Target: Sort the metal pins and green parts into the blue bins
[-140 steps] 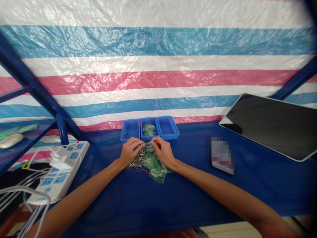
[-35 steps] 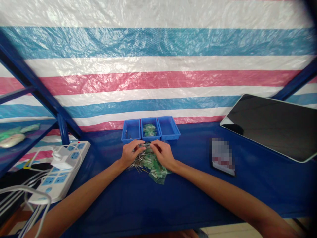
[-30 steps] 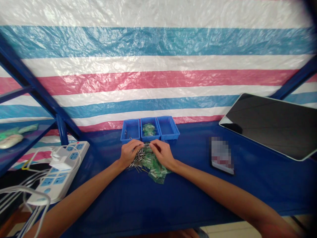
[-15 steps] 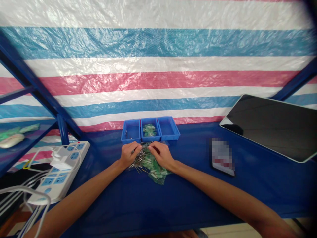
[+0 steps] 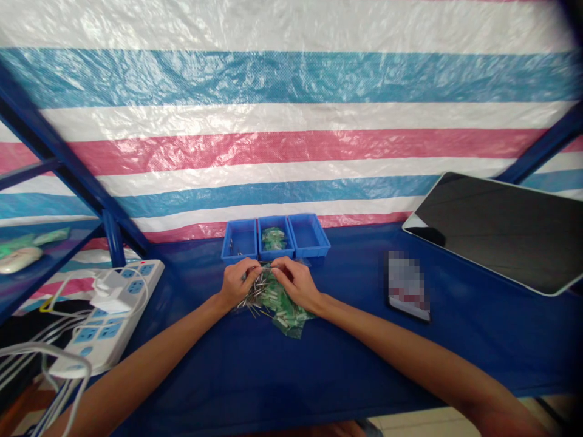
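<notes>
My left hand [image 5: 237, 283] is closed in a pinch above a pile of thin metal pins [image 5: 255, 294]. Facing it, my right hand [image 5: 297, 283] also pinches, over several small green-tinted plastic bags [image 5: 283, 308] with pale pieces inside. The fingertips of both hands almost meet. Something small and thin seems to be between them, too fine to name. Just behind the hands stand three blue bins: the left bin [image 5: 225, 246] holds a few small metal pieces, the middle bin [image 5: 275, 254] holds green bags, and the right bin [image 5: 311, 235] shows a bare floor.
A phone [image 5: 407, 288] lies on the blue table [image 5: 273, 382] to the right, with a large dark-screened panel [image 5: 505, 233] behind it. At the left are a power strip [image 5: 132, 321] with cables and a blue frame post [image 5: 113, 237]. A striped sheet [image 5: 291, 145] hangs at the back.
My fingertips have come slightly closer together, and the thin line seen between them is now harder to see. The bins, pins and bags look the same; the view has shifted a little.
</notes>
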Demonstrator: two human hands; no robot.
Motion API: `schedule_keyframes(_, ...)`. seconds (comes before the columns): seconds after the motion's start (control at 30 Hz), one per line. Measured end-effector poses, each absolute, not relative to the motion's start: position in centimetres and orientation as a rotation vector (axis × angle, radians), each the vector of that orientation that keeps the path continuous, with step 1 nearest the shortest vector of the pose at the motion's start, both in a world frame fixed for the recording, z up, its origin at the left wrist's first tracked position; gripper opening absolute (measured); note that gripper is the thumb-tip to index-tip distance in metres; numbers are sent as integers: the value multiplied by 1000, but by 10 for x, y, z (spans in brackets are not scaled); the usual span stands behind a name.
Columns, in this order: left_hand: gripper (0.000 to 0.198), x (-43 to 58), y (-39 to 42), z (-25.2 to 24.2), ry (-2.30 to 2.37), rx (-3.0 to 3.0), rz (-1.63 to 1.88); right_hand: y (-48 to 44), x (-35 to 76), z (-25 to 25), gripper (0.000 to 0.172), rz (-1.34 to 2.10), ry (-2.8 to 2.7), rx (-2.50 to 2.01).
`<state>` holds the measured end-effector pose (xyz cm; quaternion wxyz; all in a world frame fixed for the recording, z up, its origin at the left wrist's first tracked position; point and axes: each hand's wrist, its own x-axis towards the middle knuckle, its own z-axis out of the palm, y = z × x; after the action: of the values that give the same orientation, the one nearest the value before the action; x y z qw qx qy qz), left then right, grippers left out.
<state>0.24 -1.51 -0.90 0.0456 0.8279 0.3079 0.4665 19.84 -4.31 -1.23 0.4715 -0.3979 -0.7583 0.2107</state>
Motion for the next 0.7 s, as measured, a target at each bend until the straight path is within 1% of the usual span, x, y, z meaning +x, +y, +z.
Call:
schedule_keyframes(0.4,19,2,-15,-8,932,2581,1425,-43,198,-15,21,502,-1853,-972)
schedule_keyframes(0.7,19,2,-15,-5,918,2524,1297,-43,198,-15,30,483,-1875,-990)
